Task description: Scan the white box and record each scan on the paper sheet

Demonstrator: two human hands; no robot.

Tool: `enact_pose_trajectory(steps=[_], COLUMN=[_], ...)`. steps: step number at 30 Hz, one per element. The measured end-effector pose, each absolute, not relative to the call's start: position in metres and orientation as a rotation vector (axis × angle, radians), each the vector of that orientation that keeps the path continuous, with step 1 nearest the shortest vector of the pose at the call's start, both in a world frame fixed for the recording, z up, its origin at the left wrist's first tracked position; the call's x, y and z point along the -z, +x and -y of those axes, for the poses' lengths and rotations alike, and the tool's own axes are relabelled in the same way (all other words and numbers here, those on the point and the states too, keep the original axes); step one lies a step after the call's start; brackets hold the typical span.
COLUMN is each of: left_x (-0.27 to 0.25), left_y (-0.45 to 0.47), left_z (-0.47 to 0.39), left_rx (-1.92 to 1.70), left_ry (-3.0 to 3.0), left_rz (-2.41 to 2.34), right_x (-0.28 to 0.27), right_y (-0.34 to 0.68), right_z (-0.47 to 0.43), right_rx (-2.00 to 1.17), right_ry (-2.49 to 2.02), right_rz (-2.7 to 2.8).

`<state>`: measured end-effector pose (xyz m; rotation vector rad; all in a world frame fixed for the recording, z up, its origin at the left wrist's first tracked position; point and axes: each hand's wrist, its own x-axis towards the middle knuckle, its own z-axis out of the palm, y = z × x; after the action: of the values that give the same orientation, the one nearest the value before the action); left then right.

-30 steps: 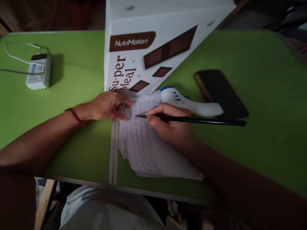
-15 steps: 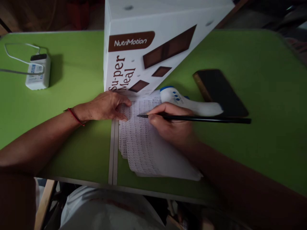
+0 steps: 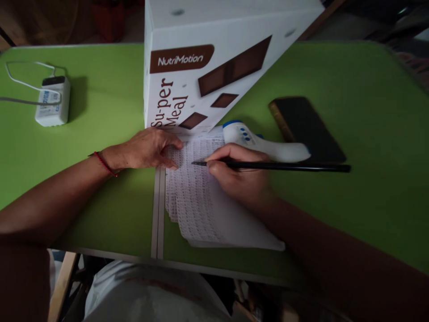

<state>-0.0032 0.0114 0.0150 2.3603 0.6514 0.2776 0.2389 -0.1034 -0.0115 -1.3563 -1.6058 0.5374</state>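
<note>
My right hand (image 3: 239,172) pinches a long black pen (image 3: 288,167) close to its point, and the point is at the sheets of paper (image 3: 197,192). Rows of small handwriting cover the left part of the top sheet; its right part is blank. My left hand (image 3: 152,147) lies at the upper left edge of the paper, thumb and forefinger apart, holding nothing. Just beyond my right hand is a white and blue infrared thermometer (image 3: 264,145), its handle overlapping a dark phone-like slab (image 3: 311,129).
A tall white NutriMotion box (image 3: 187,27) stands behind the paper. On the left is a white charger block (image 3: 52,103) with a looped cable (image 3: 25,82). A pale seam strip (image 3: 158,223) crosses the green table (image 3: 110,214), whose front edge is near my body.
The view has shifted very slightly, and the paper's lower right corner sits a little differently. Both hands and the pen have barely moved.
</note>
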Motion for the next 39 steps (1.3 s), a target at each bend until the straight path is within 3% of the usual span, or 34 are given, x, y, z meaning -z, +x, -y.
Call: enact_pose_trajectory(steps=[17,39], left_x=[-0.013,-0.016], left_y=[-0.004,-0.003], left_z=[-0.012,-0.010], left_rx=[-0.302,-0.282], left_ry=[2.351,2.356], left_rz=[-0.638,-0.654], right_x=[0.016,0.006], right_y=[0.238,0.234], right_z=[0.102,0.102], right_rx=[-0.428,-0.545], right_ry=[-1.337,-1.351], right_rz=[1.742,1.663])
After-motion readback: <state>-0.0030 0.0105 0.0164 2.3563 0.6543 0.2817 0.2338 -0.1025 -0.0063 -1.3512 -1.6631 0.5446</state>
